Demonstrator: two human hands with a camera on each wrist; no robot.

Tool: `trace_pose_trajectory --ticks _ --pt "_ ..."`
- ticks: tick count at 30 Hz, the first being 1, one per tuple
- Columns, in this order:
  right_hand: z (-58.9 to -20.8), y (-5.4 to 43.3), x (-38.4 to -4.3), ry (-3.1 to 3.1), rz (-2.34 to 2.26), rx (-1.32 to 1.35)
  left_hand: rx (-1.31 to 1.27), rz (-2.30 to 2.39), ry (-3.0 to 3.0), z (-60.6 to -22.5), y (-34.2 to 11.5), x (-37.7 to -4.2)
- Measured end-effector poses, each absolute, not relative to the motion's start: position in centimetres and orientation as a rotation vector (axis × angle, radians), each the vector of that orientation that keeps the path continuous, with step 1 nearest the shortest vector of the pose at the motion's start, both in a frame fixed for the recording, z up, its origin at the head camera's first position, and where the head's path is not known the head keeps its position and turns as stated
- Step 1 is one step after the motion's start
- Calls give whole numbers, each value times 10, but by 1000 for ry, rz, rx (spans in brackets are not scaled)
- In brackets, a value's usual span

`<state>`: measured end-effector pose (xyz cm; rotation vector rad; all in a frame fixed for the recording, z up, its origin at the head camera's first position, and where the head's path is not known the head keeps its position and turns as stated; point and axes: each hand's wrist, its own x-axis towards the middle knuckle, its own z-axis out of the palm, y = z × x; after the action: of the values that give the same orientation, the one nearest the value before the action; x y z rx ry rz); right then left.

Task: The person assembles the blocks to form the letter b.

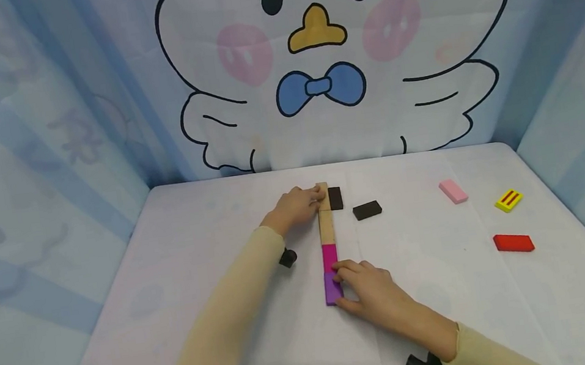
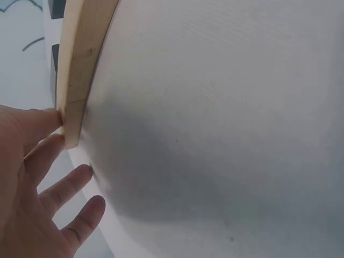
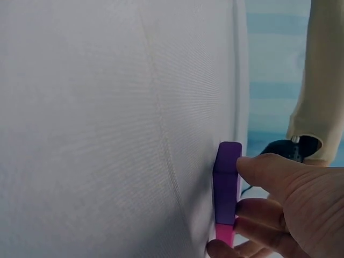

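A straight row of blocks lies flat on the table, running away from me. It has a far wooden block, a second wooden block, a magenta block and a purple block at the near end. My left hand touches the far wooden end with thumb and index finger, the other fingers spread, as the left wrist view shows. My right hand rests its fingertips against the purple and magenta blocks from the right, its thumb touching the purple one.
A dark block stands beside the far wooden block, and another dark block lies to its right. Farther right are a pink block, a yellow block with red stripes and a red block. Printed curtains surround the table.
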<state>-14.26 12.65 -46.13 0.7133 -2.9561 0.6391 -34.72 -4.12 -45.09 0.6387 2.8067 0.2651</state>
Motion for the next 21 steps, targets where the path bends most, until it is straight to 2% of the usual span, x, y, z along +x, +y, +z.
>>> trace_pose_trajectory --ticks 14,21 --pt "-461 131 -143 -2941 668 711 1016 56 2645 -445 -48 -318" --pt "-460 142 -147 -2964 739 783 966 26 2556 -439 -53 -299"
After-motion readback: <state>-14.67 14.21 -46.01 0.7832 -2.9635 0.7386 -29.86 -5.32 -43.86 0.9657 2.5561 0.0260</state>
